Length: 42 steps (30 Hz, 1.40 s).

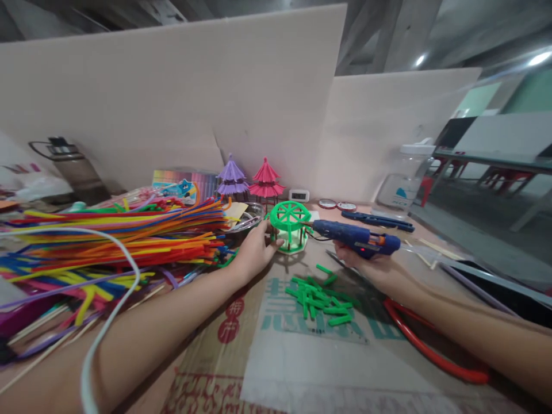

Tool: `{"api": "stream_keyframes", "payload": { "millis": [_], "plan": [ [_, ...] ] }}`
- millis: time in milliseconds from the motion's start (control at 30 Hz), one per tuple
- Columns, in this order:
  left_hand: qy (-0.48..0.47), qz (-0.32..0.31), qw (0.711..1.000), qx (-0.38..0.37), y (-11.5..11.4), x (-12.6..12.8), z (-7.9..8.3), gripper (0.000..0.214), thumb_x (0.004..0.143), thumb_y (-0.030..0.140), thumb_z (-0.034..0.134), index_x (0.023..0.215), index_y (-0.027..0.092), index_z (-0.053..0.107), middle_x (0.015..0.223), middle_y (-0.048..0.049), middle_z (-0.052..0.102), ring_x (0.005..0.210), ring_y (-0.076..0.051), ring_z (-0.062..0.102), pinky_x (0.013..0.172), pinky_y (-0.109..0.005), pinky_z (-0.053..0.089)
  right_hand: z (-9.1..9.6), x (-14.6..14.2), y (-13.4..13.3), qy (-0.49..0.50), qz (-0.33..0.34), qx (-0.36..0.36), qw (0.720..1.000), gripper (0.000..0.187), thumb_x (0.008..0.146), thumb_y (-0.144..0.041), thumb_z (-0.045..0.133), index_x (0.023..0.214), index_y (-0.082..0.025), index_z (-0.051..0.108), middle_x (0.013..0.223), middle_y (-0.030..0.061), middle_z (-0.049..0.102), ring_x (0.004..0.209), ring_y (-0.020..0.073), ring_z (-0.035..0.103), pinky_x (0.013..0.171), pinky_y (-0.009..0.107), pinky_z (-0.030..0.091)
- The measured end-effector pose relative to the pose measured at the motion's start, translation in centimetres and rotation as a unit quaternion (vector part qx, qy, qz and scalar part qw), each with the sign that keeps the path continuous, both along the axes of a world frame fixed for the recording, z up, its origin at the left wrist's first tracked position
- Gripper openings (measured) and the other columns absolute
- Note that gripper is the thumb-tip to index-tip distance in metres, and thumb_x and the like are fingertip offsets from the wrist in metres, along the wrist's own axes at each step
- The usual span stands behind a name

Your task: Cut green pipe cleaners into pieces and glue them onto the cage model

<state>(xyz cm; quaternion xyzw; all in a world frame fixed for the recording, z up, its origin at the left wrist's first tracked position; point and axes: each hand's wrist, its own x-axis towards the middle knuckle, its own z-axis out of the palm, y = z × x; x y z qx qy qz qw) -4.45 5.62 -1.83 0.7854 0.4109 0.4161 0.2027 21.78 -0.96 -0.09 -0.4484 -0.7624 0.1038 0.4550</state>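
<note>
My left hand (255, 253) is closed on the left side of a small pavilion frame (290, 215), which has a green spoked ring on top, brown posts and a pale base with a green edge. In my right hand (360, 265) is a blue hot glue gun (356, 234), its nozzle tip at the right edge of the green ring. Whether the tip touches the ring I cannot tell. Short green pipe cleaner pieces (321, 299) lie in a loose pile in front of the frame. Beneath my right forearm is a long tool with red handles (435, 348), partly hidden.
Bundles of coloured pipe cleaners (121, 236) fill the left side, with a white cord (125, 244) across them. Behind stand a purple pavilion (232, 177), a pink pavilion (266, 178) and a small clock (299, 195). Dark blue pliers (377, 220) and a clear bottle (399, 178) are at right.
</note>
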Motion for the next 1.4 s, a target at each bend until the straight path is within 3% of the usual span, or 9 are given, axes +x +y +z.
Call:
{"api": "stream_keyframes", "payload": {
  "millis": [67, 267, 433, 733, 1167, 1400],
  "plan": [
    [0.005, 0.009, 1.0, -0.004, 0.1, 0.0, -0.1, 0.026, 0.084, 0.022, 0.057, 0.109, 0.015, 0.052, 0.104, -0.0092, 0.062, 0.091, -0.021, 0.063, 0.087, -0.036, 0.05, -0.2, 0.1, -0.1, -0.013, 0.009, 0.013, 1.0, 0.024, 0.088, -0.049, 0.055, 0.088, -0.027, 0.064, 0.08, 0.0033, 0.07, 0.072, 0.0241, 0.067, 0.065, 0.039, 0.057],
    [0.012, 0.028, 0.999, 0.019, 0.3, 0.0, -0.5, 0.024, 0.083, 0.025, 0.06, 0.106, 0.018, 0.055, 0.103, -0.0086, 0.063, 0.097, -0.022, 0.061, 0.087, -0.035, 0.051, 0.1, -0.3, -0.3, -0.008, 0.041, -0.06, 0.997, 0.023, 0.085, -0.046, 0.058, 0.082, -0.024, 0.065, 0.083, 0.0044, 0.071, 0.078, 0.0231, 0.068, 0.069, 0.036, 0.055],
    [0.027, 0.03, 0.999, 0.023, 0.3, 0.0, -0.5, 0.024, 0.084, 0.026, 0.059, 0.107, 0.018, 0.055, 0.104, -0.0089, 0.062, 0.097, -0.022, 0.061, 0.087, -0.037, 0.051, 0.5, -1.0, -0.8, -0.01, -0.013, -0.075, 0.997, 0.03, 0.078, -0.053, 0.06, 0.07, -0.025, 0.055, 0.062, 0.0015, 0.062, 0.059, 0.0215, 0.061, 0.055, 0.034, 0.048],
    [-0.013, 0.009, 1.0, 0.021, 0.0, 0.2, -0.1, 0.03, 0.08, 0.022, 0.063, 0.11, 0.018, 0.059, 0.106, -0.0095, 0.064, 0.102, -0.024, 0.061, 0.091, -0.038, 0.051, 1.2, -1.4, -1.3, 0.027, -0.036, -0.071, 0.996, 0.03, 0.073, -0.049, 0.064, 0.087, -0.024, 0.056, 0.068, 0.0005, 0.062, 0.063, 0.0197, 0.058, 0.058, 0.031, 0.047],
    [-0.011, 0.006, 1.0, 0.025, 0.1, 0.2, -0.3, 0.031, 0.08, 0.021, 0.063, 0.11, 0.02, 0.06, 0.104, -0.0085, 0.065, 0.102, -0.024, 0.061, 0.092, -0.039, 0.05, 0.9, -1.6, -1.0, 0.026, -0.048, -0.063, 0.997, 0.026, 0.069, -0.046, 0.067, 0.076, -0.023, 0.056, 0.065, -0.0008, 0.059, 0.06, 0.0183, 0.053, 0.053, 0.029, 0.038],
    [-0.007, 0.001, 1.0, 0.026, 0.0, 0.2, -0.2, 0.03, 0.08, 0.021, 0.062, 0.11, 0.02, 0.06, 0.106, -0.0088, 0.065, 0.103, -0.024, 0.06, 0.093, -0.039, 0.05, 1.3, -1.8, -1.2, 0.018, -0.062, -0.061, 0.996, 0.027, 0.068, -0.048, 0.067, 0.073, -0.024, 0.056, 0.065, 0.0004, 0.061, 0.063, 0.0203, 0.054, 0.057, 0.031, 0.041]
  ]
}}
